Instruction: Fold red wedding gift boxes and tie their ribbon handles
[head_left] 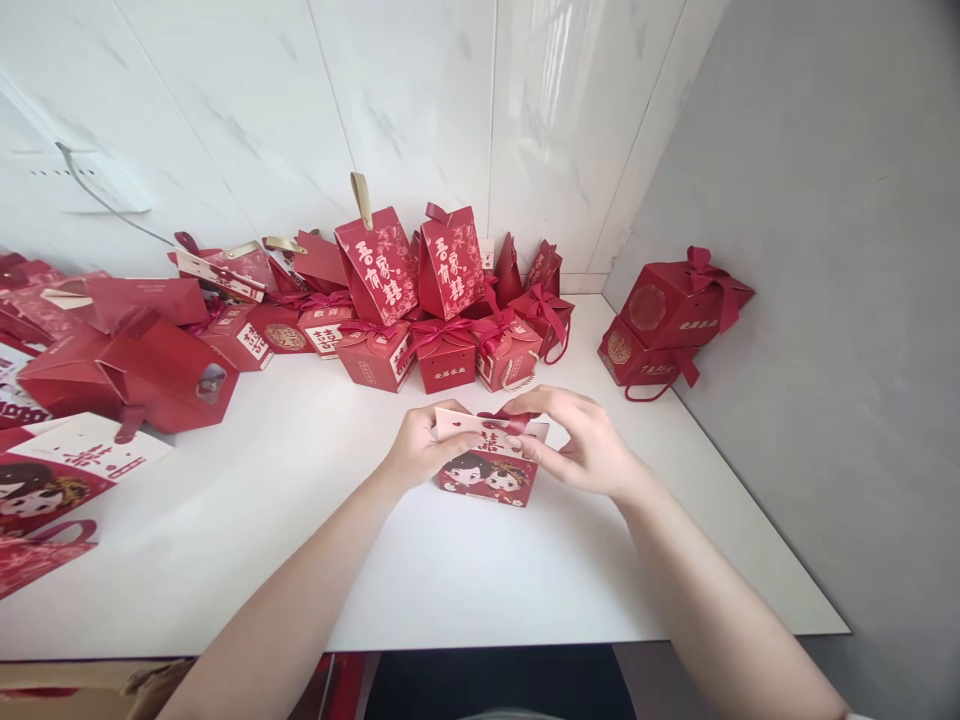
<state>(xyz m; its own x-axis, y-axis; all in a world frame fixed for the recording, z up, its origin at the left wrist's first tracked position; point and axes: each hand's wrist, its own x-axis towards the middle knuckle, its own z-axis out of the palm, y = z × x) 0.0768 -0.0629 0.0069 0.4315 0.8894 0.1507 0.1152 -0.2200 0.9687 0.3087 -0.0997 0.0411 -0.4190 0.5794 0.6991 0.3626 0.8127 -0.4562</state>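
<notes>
A red and white gift box (pixel 487 478) with two cartoon faces and a double-happiness sign stands on the white table in front of me. My left hand (pixel 427 447) grips its left side, thumb on the front of the white top panel and fingers behind. At the upper right of the box, my right hand (pixel 577 437) pinches a dark red ribbon (pixel 512 420) that lies at the top edge. The ends of the ribbon are partly hidden by my fingers.
Several red gift boxes (pixel 444 365) with ribbons stand along the tiled wall. More boxes (pixel 169 370) are piled at the left. Two are stacked (pixel 651 310) against the grey wall on the right. A cardboard box (pixel 90 685) sits below the table's front edge.
</notes>
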